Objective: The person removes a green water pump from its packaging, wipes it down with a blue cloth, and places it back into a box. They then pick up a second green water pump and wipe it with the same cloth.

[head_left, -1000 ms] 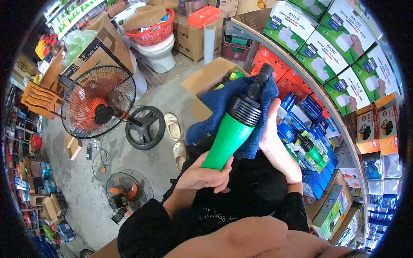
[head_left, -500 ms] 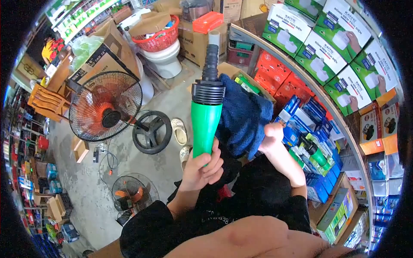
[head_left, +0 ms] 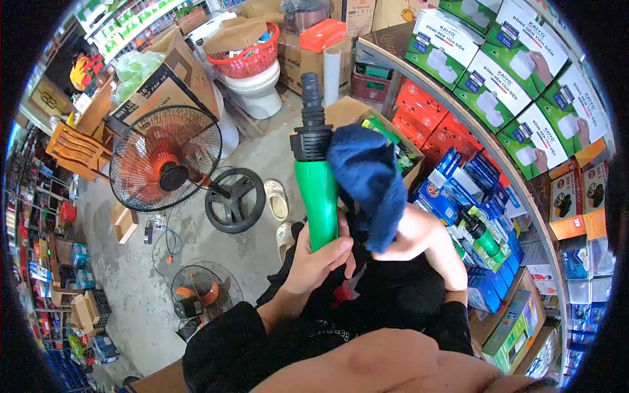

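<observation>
My left hand (head_left: 320,264) is wrapped around the lower end of a hose nozzle. This hose nozzle (head_left: 316,196) has a smooth green body, a ribbed black collar and a stepped black tip pointing up and away from me. A dark blue cloth (head_left: 368,180) is bunched over my right hand (head_left: 416,232), whose fingers are mostly hidden behind it. The cloth lies against the right side of the nozzle, at the collar and upper green body.
A floor fan (head_left: 167,160) and a smaller fan (head_left: 206,291) stand left on the concrete floor. Pale clogs (head_left: 276,200) lie ahead. At right, blue boxes (head_left: 442,190) and a similar green nozzle (head_left: 485,239) sit below a shelf of lamp boxes (head_left: 495,88). An open carton (head_left: 344,111) is behind the cloth.
My right hand has shifted left and turned, bringing the cloth against the nozzle's side. The nozzle has tilted, its tip now leaning left and lower in view.
</observation>
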